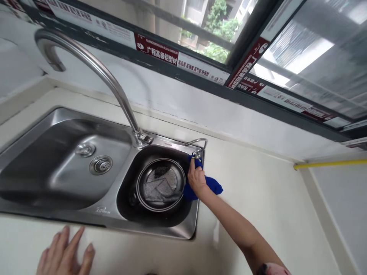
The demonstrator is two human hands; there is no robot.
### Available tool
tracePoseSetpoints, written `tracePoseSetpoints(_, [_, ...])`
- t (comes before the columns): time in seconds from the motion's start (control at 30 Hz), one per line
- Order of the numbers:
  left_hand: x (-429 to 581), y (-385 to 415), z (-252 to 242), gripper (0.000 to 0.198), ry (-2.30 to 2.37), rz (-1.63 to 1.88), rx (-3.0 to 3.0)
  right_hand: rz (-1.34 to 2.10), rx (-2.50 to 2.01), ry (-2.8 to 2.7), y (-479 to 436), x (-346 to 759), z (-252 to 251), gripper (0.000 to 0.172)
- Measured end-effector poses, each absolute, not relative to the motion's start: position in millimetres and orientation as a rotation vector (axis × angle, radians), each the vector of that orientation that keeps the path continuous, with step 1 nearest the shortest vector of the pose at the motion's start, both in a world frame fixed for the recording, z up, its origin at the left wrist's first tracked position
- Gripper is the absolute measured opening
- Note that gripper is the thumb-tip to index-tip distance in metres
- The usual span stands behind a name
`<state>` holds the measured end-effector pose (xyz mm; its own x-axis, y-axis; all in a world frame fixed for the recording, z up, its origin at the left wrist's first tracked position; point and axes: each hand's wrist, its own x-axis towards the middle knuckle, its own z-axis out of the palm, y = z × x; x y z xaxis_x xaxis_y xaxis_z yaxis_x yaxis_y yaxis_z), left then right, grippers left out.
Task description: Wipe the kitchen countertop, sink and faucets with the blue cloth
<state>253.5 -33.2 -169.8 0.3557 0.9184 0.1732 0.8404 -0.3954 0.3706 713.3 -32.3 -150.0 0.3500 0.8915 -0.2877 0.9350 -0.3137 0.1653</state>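
My right hand (197, 178) is closed on a blue cloth (213, 185) at the right rim of the sink. Its fingertips reach the base of a small thin tap (197, 154) in the sink's back right corner, and part of the cloth hangs over the rim. My left hand (65, 254) lies near the counter's front, fingers spread, holding nothing. A dark round pan (138, 187) sits in the right basin (169, 221), with a folded grey cloth (160, 190) and a small dark item (162, 171) inside it.
A tall curved faucet (114, 86) rises behind the divider between the basins. The left basin (71, 183) has a drain strainer (101, 165) and a metal plug (85, 149). A dark window frame (200, 86) runs behind the counter (258, 198). A yellow pipe (329, 163) is on the right.
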Motion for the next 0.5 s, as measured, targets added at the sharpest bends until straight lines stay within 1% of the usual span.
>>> tracePoseSetpoints(0.13, [257, -35, -170, 0.071, 1.581, 0.548, 2.422, -0.213, 2.204, 1.544, -64, 714, -117, 0.064])
tracePoseSetpoints(0.23, [261, -35, -169, 0.069, 1.576, 0.636, 2.412, -0.237, 2.180, 1.543, -99, 712, -99, 0.064])
tracePoseSetpoints(0.4, [267, -36, -161, 0.067, 1.594, 0.694, 2.393, -0.195, 2.359, 1.463, -166, 727, -104, 0.070])
tracePoseSetpoints(0.5, [269, -36, -160, 0.068, 1.586, 0.688, 2.393, -0.098, 2.467, 1.518, -181, 748, -116, 0.073])
